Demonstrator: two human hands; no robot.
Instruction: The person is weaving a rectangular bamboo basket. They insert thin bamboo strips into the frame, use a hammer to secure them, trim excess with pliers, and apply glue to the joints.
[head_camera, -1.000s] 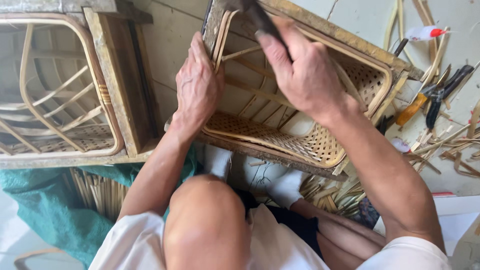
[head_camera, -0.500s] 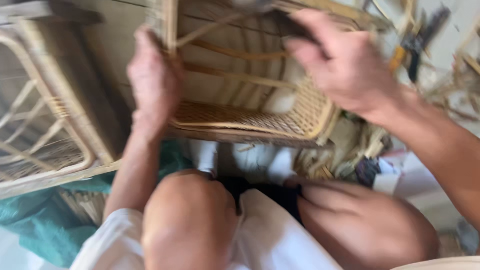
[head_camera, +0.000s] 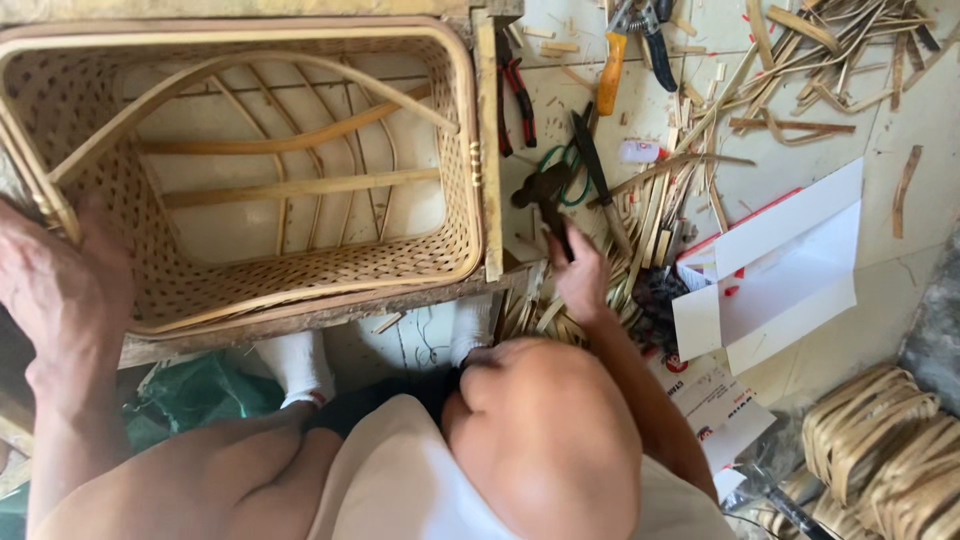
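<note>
Tiled floor (head_camera: 900, 300): one woven basket (head_camera: 260, 180), left hand (head_camera: 60, 290) fingers wrapped on its nine-o'clock rim; right hand (head_camera: 578, 280) fingers closed around one hammer (head_camera: 545, 200); two pliers (head_camera: 517, 90) at twelve.

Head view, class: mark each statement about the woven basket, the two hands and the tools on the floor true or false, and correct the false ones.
1. The left hand rests on the woven basket's left rim. True.
2. The right hand grips the basket. False: it is at the dark hammer on the floor, apart from the basket.
3. The basket is full of strips. False: only its cross struts show inside.
4. Orange-handled pliers lie on the floor beyond the hammer. True.
5. A white folded card lies right of the right hand. True.
</note>
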